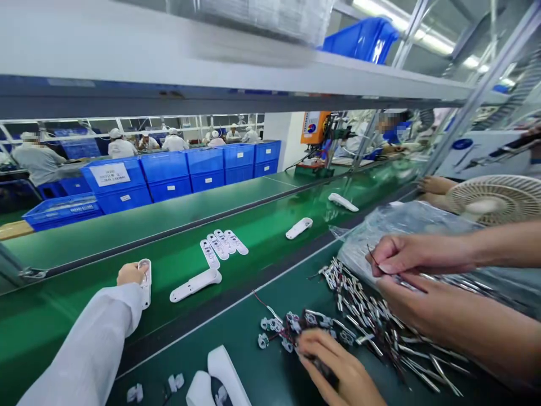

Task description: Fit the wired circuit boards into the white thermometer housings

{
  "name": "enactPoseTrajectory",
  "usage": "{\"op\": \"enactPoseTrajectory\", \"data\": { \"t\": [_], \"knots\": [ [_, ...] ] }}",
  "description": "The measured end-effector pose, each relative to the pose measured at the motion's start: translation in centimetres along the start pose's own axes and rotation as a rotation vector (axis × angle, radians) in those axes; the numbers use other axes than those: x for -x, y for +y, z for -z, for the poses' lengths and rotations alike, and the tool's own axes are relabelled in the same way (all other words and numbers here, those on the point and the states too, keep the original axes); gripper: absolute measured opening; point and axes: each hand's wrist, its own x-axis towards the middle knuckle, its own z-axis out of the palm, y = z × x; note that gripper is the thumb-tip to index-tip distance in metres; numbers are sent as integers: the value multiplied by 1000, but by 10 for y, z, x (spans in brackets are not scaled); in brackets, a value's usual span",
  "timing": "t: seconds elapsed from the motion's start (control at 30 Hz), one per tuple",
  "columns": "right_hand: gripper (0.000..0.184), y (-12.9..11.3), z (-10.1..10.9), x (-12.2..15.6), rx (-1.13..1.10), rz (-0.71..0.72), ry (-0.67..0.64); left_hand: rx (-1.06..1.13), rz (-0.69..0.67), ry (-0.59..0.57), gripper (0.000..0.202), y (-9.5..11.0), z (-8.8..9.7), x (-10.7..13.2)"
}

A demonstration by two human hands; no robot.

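Observation:
My left hand (132, 274), in a white sleeve, reaches onto the green conveyor belt (84, 316) and is closed round a white plastic housing (145, 283) standing on end. My right hand (333, 366) lies low on the dark green bench, fingers curled over a cluster of small white connectors with wires (291, 328). A longer white housing (195, 284) lies on the belt just right of my left hand. Three flat white covers (222, 246) lie side by side beyond it.
A co-worker's two bare hands (408, 270) pinch wires over a pile of metal-tipped leads (372, 316) and a plastic bag (393, 225). More white housings (299, 228) ride the belt. White parts (220, 372) lie near the front edge. A fan (499, 198) and blue crates (169, 175) stand behind.

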Motion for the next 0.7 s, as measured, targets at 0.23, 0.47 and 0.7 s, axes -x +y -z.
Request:
{"op": "enactPoseTrajectory", "data": {
  "t": [0.23,0.47,0.7],
  "knots": [
    [35,3,-5,-53,212,89,-302,-18,-162,136,32,16,28,28],
    [9,21,-31,-42,256,82,-269,-34,-710,-89,29,85,-25,106],
    [19,5,-2,-35,95,68,56,-52,-773,-213,22,107,-38,149]
  ]
}}
